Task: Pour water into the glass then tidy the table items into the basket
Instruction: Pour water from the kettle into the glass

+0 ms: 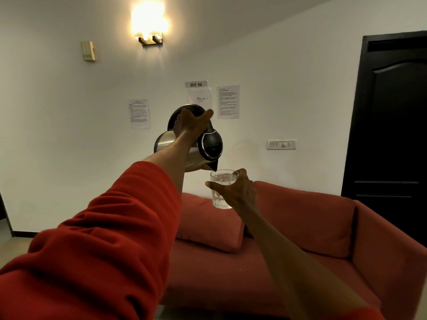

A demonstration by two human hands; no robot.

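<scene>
My left hand grips the black handle of a steel electric kettle, held high and tipped to the right. Its spout sits just over the rim of a clear glass. My right hand holds that glass upright from its right side, fingers wrapped round it. Water is visible inside the glass, reaching close to the rim. The table and the basket are out of view.
A red sofa with a loose red cushion lies below both hands. Behind is a white wall with taped papers, a switch plate, and a lit wall lamp. A dark door stands at the right.
</scene>
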